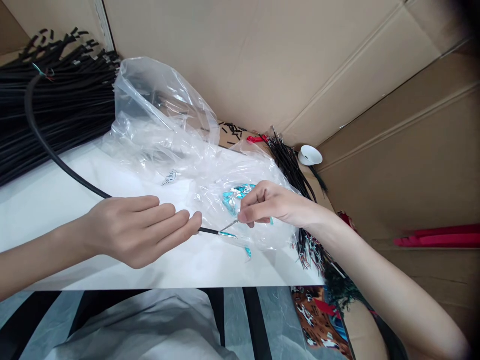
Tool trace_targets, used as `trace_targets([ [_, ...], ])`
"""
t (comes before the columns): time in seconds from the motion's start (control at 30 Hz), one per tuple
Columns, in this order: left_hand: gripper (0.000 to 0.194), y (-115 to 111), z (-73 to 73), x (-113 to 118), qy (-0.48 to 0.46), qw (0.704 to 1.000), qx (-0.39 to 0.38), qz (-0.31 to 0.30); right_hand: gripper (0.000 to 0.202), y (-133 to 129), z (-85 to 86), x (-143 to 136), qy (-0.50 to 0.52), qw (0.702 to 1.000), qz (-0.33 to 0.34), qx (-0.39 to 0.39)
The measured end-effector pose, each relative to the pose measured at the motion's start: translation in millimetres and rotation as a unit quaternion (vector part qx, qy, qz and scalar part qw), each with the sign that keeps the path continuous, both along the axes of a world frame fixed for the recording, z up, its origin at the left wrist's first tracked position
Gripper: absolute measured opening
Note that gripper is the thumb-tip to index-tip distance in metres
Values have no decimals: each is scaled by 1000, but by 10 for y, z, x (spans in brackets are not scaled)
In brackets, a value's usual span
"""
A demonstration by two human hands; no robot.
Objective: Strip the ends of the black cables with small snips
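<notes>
Pinched strand at a cable's end, above the front edge of a white tabletop

At the left of the frame, a thick bundle of black cables [56, 112] reaches the frame's edge. In front of it, one black cable [67, 167] arcs down to the left hand [144, 230], left of centre. It passes beneath that hand's straight, close-set fingers; the thumb is hidden, so how firmly they grip cannot be told. A strip of white tabletop [157, 276] shows between hand and front edge.

A clear plastic bag [165, 120] crowds the space behind, up to the cardboard wall [255, 65]. Near centre, the cable's tip emerges with blue foil [228, 235]. The right hand [239, 218] pinches a thin strand [229, 225] there, thumb and forefinger closed, beside blue foil scraps [228, 202]. White surface shows below.

Rightward, black wires [290, 162] and a white cup [310, 155] line the tabletop's right edge, leaving the right forearm [360, 255] crossing over it.
</notes>
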State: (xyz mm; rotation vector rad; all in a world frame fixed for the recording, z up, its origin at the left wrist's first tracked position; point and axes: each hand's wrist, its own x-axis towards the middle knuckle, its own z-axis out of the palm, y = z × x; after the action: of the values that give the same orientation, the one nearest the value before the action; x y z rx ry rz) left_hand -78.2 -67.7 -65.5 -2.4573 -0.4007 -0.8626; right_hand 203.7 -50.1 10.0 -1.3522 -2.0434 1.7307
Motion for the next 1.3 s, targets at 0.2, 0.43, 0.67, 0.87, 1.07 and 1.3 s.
trace_targets([
  [0.2,43,15,-96,39,-62,997,-46,9,44,0,-12,67,78,991,-61,-86],
  [0.43,41,57,-64,126,-69,997,-29,-14,51,-53,16,141,91,989,-97,-71],
  [0.67,52,58,-110,167,-68,997,-44,12,43,-219,122,248,78,971,-205,96],
  [0.87,41,152,-90,268,-82,996,-10,30,33,-405,49,96,64,949,-288,109],
  [1.07,25,292,29,324,-70,994,60,-50,23,-451,-65,-2,86,952,-263,131],
  [1.3,24,316,125,417,-90,971,-210,-69,36,-408,-169,73,163,955,-240,59],
])
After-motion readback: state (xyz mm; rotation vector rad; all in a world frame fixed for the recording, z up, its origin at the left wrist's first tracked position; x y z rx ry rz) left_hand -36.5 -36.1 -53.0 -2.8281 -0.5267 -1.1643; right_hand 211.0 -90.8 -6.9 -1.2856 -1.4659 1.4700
